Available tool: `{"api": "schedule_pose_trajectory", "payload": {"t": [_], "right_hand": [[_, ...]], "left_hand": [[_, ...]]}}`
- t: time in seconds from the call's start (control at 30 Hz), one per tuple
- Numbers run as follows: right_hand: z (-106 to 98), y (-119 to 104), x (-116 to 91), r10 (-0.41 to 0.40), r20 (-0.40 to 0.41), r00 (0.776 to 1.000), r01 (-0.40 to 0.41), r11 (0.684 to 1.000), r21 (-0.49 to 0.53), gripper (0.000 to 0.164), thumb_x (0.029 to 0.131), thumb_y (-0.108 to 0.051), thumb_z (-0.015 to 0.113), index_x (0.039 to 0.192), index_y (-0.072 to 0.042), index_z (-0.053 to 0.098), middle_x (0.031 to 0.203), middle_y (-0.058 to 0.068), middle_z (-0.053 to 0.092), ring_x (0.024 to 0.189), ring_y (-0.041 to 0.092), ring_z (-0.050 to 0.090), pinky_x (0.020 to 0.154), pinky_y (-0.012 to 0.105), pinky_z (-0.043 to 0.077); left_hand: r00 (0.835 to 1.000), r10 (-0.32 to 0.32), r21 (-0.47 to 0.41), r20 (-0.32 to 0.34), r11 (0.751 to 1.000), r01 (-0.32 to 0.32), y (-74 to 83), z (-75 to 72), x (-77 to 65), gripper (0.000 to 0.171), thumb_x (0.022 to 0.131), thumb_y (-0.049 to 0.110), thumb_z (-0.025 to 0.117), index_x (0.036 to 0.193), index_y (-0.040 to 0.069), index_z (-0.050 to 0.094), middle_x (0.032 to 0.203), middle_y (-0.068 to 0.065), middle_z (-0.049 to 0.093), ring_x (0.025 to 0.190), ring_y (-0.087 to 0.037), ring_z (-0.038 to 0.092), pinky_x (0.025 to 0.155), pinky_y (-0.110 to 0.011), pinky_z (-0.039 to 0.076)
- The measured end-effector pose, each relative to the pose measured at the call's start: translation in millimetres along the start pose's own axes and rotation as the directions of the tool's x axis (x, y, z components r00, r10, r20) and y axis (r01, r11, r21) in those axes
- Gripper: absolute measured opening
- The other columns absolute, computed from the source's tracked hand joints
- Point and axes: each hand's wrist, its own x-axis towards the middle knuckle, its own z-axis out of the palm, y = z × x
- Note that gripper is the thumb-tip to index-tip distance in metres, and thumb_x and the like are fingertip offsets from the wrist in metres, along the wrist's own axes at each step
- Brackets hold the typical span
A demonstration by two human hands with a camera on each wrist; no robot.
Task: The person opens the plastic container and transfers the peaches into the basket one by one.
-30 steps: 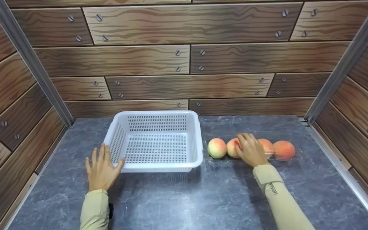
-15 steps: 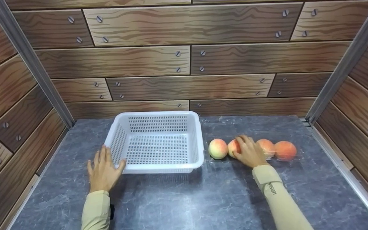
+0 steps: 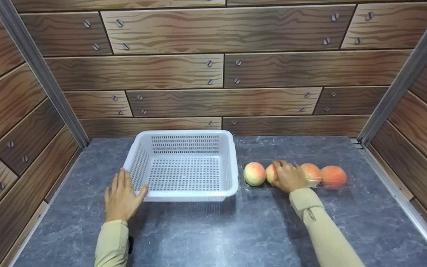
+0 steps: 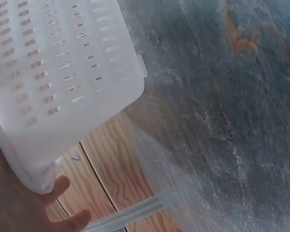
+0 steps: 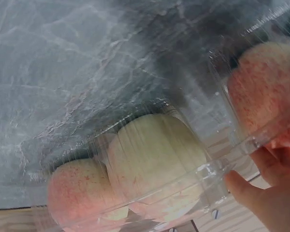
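A white slotted plastic basket [image 3: 188, 194] stands left of centre on the table. My left hand [image 3: 121, 196] rests at its near left corner, fingers straight and spread; in the left wrist view the left hand [image 4: 17, 193] touches the basket rim. Right of the basket, several peaches [image 3: 254, 173] lie in a row in clear plastic packaging [image 5: 203, 169]. Over the middle of the row, my right hand [image 3: 290, 178] partly hides the peaches under it. In the right wrist view its curled fingers [image 5: 269, 164] and thumb pinch the edge of the clear packaging.
The dark marbled table [image 3: 198, 237] is bounded by wood-patterned walls [image 3: 272, 68] behind and at both sides. Metal frame posts [image 3: 397, 68] stand in the back corners. The basket's right side stands close to the leftmost peach.
My right hand has shifted slightly toward me over the packaging, its fingers lower. My left hand stays by the basket. The head view has shifted a little.
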Motion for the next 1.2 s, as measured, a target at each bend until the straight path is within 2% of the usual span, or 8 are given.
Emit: {"api": "schedule_pose_trajectory", "payload": {"t": [0.17,0.37,0.5,0.8,1.03,1.2], "right_hand": [[1.8,-0.9,2.0,0.024,0.025,0.999,-0.023,1.000,-0.007,0.064,0.074,-0.017,0.088,0.127,0.006,0.061,0.115,0.031,0.064,0.100,0.049,0.064,0.088,0.066,0.050],[0.8,-4.3,6.0,0.026,0.012,1.000,-0.026,0.999,-0.023,0.062,0.072,-0.017,0.088,0.124,0.007,0.063,0.110,0.030,0.065,0.094,0.048,0.065,0.080,0.061,0.054],[0.2,-6.0,7.7,0.032,0.006,0.999,-0.032,0.999,-0.028,0.062,0.071,-0.019,0.089,0.122,0.006,0.064,0.108,0.029,0.066,0.093,0.047,0.066,0.078,0.059,0.055],[2.9,-3.7,6.3,0.036,-0.003,0.999,-0.036,0.999,-0.041,0.060,0.068,-0.019,0.091,0.117,0.006,0.067,0.104,0.029,0.067,0.094,0.045,0.067,0.089,0.065,0.051],[1.2,-4.8,7.8,0.014,-0.012,1.000,-0.015,0.999,-0.049,0.055,0.067,-0.019,0.091,0.110,0.006,0.068,0.097,0.028,0.067,0.087,0.046,0.068,0.084,0.064,0.053],[3.3,-4.2,5.5,0.018,-0.003,1.000,-0.018,0.998,-0.053,0.055,0.068,-0.019,0.091,0.110,0.006,0.067,0.096,0.028,0.066,0.085,0.045,0.067,0.081,0.063,0.054]], "left_hand": [[0.999,-0.018,-0.007,0.029,1.000,0.018,1.2,-1.4,1.0,0.092,0.099,0.050,0.051,0.154,-0.015,0.016,0.162,-0.033,0.010,0.148,-0.050,0.015,0.115,-0.071,0.014],[0.995,-0.047,-0.008,0.084,0.999,0.047,1.7,-6.3,0.2,0.109,0.095,0.070,0.047,0.155,-0.014,0.011,0.163,-0.033,0.006,0.149,-0.050,0.011,0.114,-0.072,0.009],[0.991,-0.056,-0.017,0.119,0.998,0.059,3.3,-11.0,0.4,0.116,0.091,0.075,0.047,0.156,-0.013,0.008,0.163,-0.032,0.002,0.150,-0.050,0.007,0.114,-0.072,0.006],[0.980,-0.048,-0.058,0.191,0.997,0.060,5.4,-15.3,3.7,0.122,0.088,0.075,0.054,0.154,-0.015,0.003,0.162,-0.034,-0.004,0.149,-0.053,0.001,0.114,-0.072,0.004],[0.972,-0.042,-0.065,0.231,0.996,0.059,5.7,-20.7,2.4,0.124,0.087,0.072,0.059,0.154,-0.016,0.001,0.162,-0.034,-0.007,0.148,-0.054,0.000,0.113,-0.073,0.007],[0.972,-0.040,-0.068,0.230,0.996,0.057,5.1,-18.5,2.6,0.125,0.087,0.072,0.060,0.154,-0.016,0.002,0.162,-0.034,-0.006,0.148,-0.054,0.001,0.113,-0.073,0.007]]}}
